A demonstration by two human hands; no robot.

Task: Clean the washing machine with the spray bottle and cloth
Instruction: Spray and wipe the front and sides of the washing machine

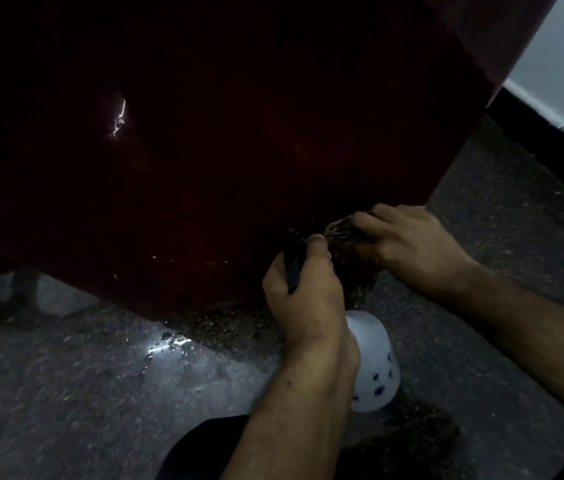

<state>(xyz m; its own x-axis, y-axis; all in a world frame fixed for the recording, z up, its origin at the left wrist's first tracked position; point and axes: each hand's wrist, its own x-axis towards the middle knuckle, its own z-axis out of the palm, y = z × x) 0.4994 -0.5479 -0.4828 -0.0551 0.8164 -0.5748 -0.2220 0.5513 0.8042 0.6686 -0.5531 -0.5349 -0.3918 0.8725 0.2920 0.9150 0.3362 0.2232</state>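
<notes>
Both forearms are bare to the frame edge; no sleeves, gloves, rings or watch are visible. The left hand (303, 289) and right hand (408, 244) are uncovered. Dark clothing (197, 452) covers the near knee.

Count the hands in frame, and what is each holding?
2. Left hand grips the spray bottle head; right hand holds the cloth against the washing machine.

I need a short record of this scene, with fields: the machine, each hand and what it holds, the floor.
machine: dark red washing machine, its side panel fills the view
left hand: left hand grips the black trigger head of the white spray bottle
right hand: right hand presses a brownish cloth against the panel's lower edge
floor: speckled floor, water drops below the machine
light: dim
</notes>
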